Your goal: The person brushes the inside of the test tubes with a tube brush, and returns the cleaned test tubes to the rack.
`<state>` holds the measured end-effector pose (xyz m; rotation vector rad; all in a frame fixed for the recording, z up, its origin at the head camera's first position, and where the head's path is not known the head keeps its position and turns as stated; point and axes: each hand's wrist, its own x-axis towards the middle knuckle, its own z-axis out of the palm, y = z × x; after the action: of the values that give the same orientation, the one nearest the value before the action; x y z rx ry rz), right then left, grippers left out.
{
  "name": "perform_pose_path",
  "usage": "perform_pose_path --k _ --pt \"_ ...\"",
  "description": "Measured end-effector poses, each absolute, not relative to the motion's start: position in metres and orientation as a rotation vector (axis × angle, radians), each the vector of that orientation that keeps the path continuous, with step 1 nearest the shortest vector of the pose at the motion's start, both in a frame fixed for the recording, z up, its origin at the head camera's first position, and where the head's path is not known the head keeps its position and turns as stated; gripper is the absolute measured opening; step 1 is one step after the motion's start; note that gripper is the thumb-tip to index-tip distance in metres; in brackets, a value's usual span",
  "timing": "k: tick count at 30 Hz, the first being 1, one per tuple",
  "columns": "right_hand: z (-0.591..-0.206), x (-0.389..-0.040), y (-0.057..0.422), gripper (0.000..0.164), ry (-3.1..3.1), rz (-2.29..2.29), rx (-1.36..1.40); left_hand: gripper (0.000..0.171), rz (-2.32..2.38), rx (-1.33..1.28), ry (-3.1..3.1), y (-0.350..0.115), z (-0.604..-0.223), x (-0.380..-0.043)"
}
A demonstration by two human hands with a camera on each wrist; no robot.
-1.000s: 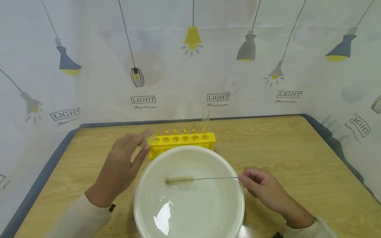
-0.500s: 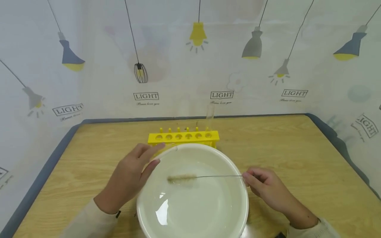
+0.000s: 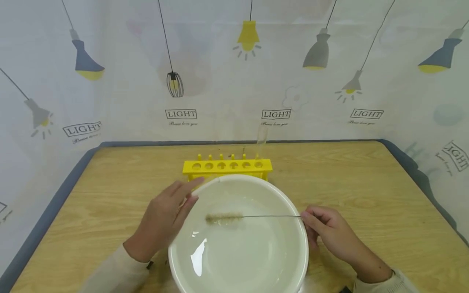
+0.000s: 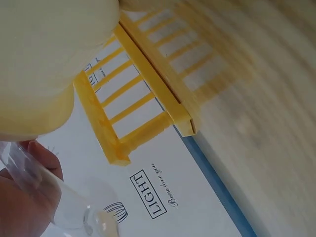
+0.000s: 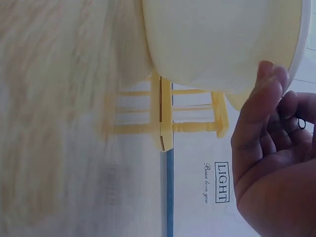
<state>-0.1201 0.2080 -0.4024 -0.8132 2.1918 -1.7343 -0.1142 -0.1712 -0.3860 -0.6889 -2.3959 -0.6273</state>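
My left hand point(image 3: 166, 217) is at the left rim of a white basin point(image 3: 303, 240) of water. It holds a clear test tube point(image 4: 74, 210), which shows plainly in the left wrist view and only faintly from the head. To the right of the basin, my right hand point(image 3: 331, 232) pinches the end of a test tube brush's thin wire handle point(image 3: 271, 216). The handle crosses the right rim, and the tan bristle head point(image 3: 223, 218) lies over the water, pointing left. In the right wrist view, a small wire loop point(image 5: 301, 123) sticks out between the right hand's fingers point(image 5: 256, 106).
Behind the basin stands a yellow test tube rack point(image 3: 227, 166) with a row of holes. Another clear test tube point(image 3: 261, 140) stands upright at its right end. The wooden table point(image 3: 366, 179) reaches back to a wall covering point(image 3: 220, 81) printed with lamps.
My left hand has moved right and toward me, from the rack's left end to the basin's rim, with the test tube. The right hand keeps its pinch on the brush.
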Motion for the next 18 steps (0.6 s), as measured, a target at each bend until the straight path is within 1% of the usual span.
perform_pose_path --k 3,18 --pt "-0.4032 -0.1199 0.2076 0.026 2.149 -1.759 -0.820 0.044 -0.655 -0.676 -2.391 -0.1705 -0.3877 -0.1142" --pt "-0.4058 -0.1204 0.2077 0.028 2.103 -1.798 -0.673 0.045 -0.691 -0.645 -2.401 -0.1676 -0.3860 -0.1139"
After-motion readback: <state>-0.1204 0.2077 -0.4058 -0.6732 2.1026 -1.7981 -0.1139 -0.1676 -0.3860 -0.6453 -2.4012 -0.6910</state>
